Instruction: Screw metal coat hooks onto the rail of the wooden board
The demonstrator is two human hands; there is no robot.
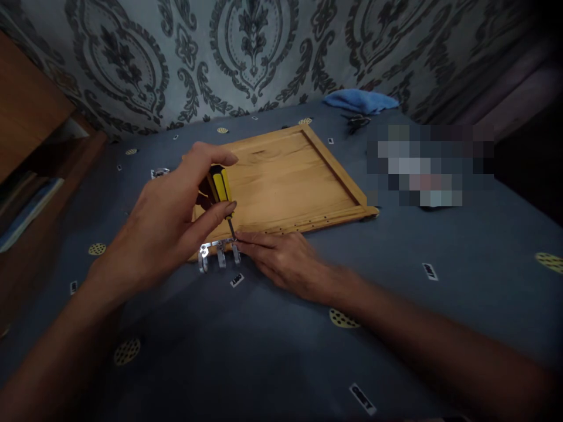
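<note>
My left hand (165, 225) is wrapped round a screwdriver with a yellow and black handle (219, 184), its tip pointing down onto a metal hook rack (219, 251) at the near edge of a wooden framed panel (285, 179). My right hand (281, 261) lies low on the blue patterned cloth (440, 305), its fingertips pinched at the rack's right end, right beside the screwdriver tip. What the fingertips hold there is too small to see.
A blue cloth bundle (360, 101) and a dark small object (357, 122) lie beyond the panel near the patterned wall. A wooden piece of furniture (30, 111) stands at the left. A blurred patch covers an area at the right. A small metal part (159, 172) lies left of the panel.
</note>
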